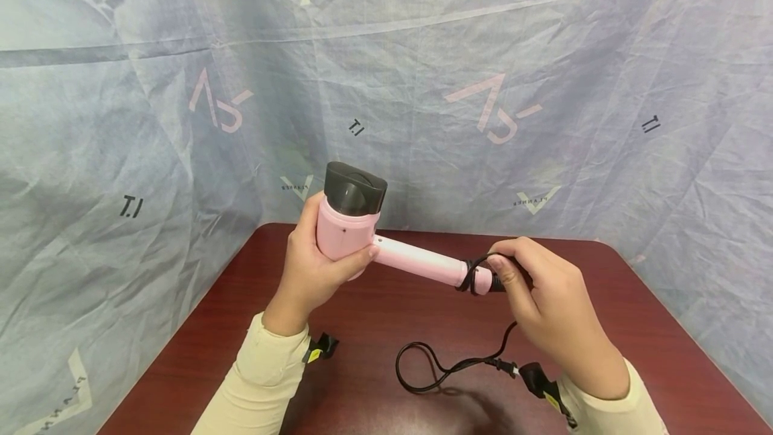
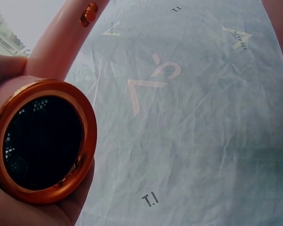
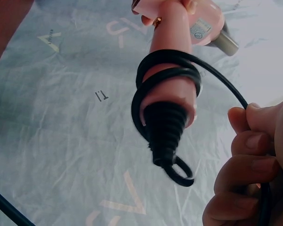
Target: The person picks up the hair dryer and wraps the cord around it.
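My left hand (image 1: 311, 274) grips a pink hair dryer (image 1: 417, 260) round its barrel, above the table. The dryer's black nozzle (image 1: 355, 190) points up and its handle slants to the right. In the left wrist view, an orange-gold ring (image 2: 89, 127) frames the dark mesh at the rear of the barrel. A black cord (image 3: 167, 73) winds round the end of the handle, by the ribbed sleeve (image 3: 165, 127). Thumb and fingers of my right hand (image 1: 546, 294) pinch the cord just right of the handle. The loose cord hangs below that hand in a loop.
The cord's plug (image 1: 504, 366) dangles low beside the right wrist. Below is a dark red table (image 1: 356, 327). Grey printed cloth (image 1: 417, 119) hangs at the back and both sides. A black wrist-camera mount (image 1: 323, 346) sits at the left cuff.
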`<state>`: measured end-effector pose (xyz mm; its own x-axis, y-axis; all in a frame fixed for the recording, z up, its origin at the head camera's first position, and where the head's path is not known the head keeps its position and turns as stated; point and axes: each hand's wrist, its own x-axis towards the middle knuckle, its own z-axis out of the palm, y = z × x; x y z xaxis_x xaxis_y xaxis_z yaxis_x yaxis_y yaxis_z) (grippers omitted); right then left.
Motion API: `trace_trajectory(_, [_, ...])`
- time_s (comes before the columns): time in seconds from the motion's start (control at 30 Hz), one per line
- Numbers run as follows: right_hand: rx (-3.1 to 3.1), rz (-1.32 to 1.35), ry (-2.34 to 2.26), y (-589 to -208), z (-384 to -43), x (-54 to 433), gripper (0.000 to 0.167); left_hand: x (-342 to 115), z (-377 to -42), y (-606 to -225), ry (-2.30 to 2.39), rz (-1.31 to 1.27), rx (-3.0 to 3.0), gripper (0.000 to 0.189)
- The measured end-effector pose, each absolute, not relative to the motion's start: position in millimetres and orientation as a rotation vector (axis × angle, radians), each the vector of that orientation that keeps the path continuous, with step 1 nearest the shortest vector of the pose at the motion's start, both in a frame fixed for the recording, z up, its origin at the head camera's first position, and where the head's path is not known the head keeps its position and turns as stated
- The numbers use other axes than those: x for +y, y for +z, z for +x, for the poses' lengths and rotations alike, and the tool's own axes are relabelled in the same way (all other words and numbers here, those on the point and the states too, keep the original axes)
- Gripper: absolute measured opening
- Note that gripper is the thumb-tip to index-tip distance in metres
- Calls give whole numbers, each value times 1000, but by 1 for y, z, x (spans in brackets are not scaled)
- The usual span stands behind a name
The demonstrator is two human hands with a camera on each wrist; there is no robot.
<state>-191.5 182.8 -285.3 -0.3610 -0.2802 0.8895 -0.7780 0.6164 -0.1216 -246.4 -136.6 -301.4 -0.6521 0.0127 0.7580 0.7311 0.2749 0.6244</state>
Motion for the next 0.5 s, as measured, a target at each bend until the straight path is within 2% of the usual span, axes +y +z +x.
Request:
trace_trajectory(0.23, [-1938, 826, 700, -286, -192, 185, 13, -137, -246, -302, -1439, -709, -1888, 85])
trace_trajectory(0.5, [-1950, 829, 710, -283, -192, 186, 15, -136, -245, -300, -1460, -767, -1852, 84])
